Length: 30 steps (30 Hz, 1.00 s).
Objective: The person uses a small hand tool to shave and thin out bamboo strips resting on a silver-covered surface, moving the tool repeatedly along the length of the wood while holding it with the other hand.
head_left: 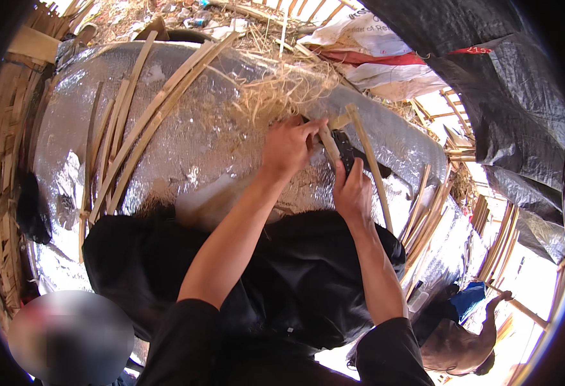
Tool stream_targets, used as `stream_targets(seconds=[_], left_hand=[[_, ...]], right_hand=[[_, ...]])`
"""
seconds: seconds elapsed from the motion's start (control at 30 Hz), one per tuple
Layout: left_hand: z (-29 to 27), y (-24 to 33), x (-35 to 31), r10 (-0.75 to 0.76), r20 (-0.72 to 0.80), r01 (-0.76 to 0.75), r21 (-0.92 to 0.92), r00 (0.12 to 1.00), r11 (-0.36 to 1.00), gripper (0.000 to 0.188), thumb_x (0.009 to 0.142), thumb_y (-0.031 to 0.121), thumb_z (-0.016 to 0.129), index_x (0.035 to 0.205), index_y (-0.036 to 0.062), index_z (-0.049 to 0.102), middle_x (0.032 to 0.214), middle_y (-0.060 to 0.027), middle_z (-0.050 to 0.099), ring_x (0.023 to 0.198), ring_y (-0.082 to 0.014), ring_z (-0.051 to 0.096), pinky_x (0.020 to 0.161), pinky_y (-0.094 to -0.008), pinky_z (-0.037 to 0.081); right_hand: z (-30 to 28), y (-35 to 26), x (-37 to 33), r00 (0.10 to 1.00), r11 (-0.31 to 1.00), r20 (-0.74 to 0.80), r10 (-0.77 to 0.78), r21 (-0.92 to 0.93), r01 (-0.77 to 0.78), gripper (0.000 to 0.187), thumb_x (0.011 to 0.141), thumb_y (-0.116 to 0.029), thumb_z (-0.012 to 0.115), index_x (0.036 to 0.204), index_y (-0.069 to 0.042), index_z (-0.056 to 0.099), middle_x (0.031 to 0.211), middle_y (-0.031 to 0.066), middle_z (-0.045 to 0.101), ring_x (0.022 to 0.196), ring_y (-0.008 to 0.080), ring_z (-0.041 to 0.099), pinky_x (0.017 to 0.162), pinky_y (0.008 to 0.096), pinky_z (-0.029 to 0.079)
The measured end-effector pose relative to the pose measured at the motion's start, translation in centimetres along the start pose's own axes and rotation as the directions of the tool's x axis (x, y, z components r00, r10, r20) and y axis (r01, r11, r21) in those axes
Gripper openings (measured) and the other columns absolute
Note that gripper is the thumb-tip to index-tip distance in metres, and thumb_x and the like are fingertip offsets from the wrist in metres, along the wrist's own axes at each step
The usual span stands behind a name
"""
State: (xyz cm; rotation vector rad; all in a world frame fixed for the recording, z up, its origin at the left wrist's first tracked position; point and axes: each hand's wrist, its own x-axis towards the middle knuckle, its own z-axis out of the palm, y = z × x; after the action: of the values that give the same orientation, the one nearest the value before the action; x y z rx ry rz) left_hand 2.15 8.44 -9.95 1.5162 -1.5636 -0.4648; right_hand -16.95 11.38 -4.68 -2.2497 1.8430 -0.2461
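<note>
My left hand (pixel 287 147) is closed, its fingers bent at the upper end of a short pale wooden piece (pixel 329 144); what lies under the fingers is hidden. My right hand (pixel 353 193) grips the lower end of that wooden piece together with a black object (pixel 343 145) lying along it. The black object's kind is not clear. Just right of this hand, a long bamboo strip (pixel 371 161) slants down toward my knee. Thin curled shavings (pixel 286 90) are heaped beyond my left hand, on a silvery sheet (pixel 224 151).
Long bamboo strips (pixel 157 116) lie at left, and a bundle of shorter strips (pixel 427 212) is at right. White and red sacks (pixel 385 55) lie at the back, beside a dark tarp (pixel 520 90). Another person (pixel 463 341) is at lower right; a blurred round shape (pixel 70 338) fills the lower left.
</note>
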Motion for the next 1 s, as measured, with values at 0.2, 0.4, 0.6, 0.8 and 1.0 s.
stream_targets(seconds=[0.2,0.4,0.6,0.8,1.0], left_hand=[[0.4,-0.3,-0.1,-0.049,-0.052,0.053,0.073,0.997,0.996,0.033,0.089,0.013,0.075,0.117,0.0279,0.082,0.08,-0.0062,0.069,0.069,-0.028,0.07,0.068,-0.043,0.057],[0.4,-0.1,-0.8,-0.057,-0.051,0.063,0.131,0.997,0.989,0.031,0.091,0.012,0.076,0.117,0.0275,0.083,0.078,-0.0046,0.067,0.07,-0.0259,0.07,0.066,-0.0388,0.058],[1.1,-1.1,-0.4,-0.003,-0.106,0.015,0.111,0.994,0.994,0.025,0.093,0.019,0.073,0.112,0.0303,0.085,0.079,-0.0071,0.07,0.069,-0.0292,0.071,0.074,-0.0457,0.059],[1.3,-0.3,-0.6,-0.082,-0.061,0.081,-0.019,0.995,0.996,0.03,0.09,0.015,0.074,0.114,0.0292,0.084,0.081,-0.007,0.072,0.069,-0.0296,0.071,0.071,-0.0446,0.059],[1.0,-0.3,0.1,-0.065,-0.003,0.065,-0.016,0.998,0.998,0.039,0.089,0.014,0.077,0.127,0.0226,0.08,0.087,-0.0073,0.073,0.077,-0.0268,0.073,0.072,-0.0396,0.059]], right_hand=[[0.2,-0.3,-1.5,0.954,0.982,-0.251,-0.162,0.049,0.18,0.027,0.106,-0.019,0.065,0.115,0.005,0.058,0.074,0.0242,0.07,0.067,0.0465,0.073,0.053,0.0512,0.055],[-4.0,-3.5,0.2,0.959,0.887,-0.285,-0.002,0.441,0.133,0.041,0.11,-0.031,0.06,0.117,0.009,0.064,0.081,0.028,0.071,0.069,0.0495,0.071,0.057,0.0516,0.054],[-1.5,-1.6,1.0,0.954,0.976,-0.263,-0.145,0.123,0.182,0.039,0.107,-0.025,0.064,0.113,0.013,0.062,0.08,0.0327,0.07,0.071,0.0484,0.073,0.058,0.0557,0.057],[0.8,-0.4,0.5,0.997,0.999,-0.064,-0.037,0.034,0.04,0.034,0.106,-0.026,0.066,0.114,0.008,0.061,0.068,0.0266,0.067,0.06,0.0517,0.067,0.049,0.0559,0.053],[1.4,1.2,0.6,0.995,0.997,-0.06,-0.08,-0.006,0.08,0.043,0.107,-0.033,0.064,0.124,0.007,0.057,0.077,0.0321,0.07,0.07,0.0529,0.072,0.058,0.0588,0.056]])
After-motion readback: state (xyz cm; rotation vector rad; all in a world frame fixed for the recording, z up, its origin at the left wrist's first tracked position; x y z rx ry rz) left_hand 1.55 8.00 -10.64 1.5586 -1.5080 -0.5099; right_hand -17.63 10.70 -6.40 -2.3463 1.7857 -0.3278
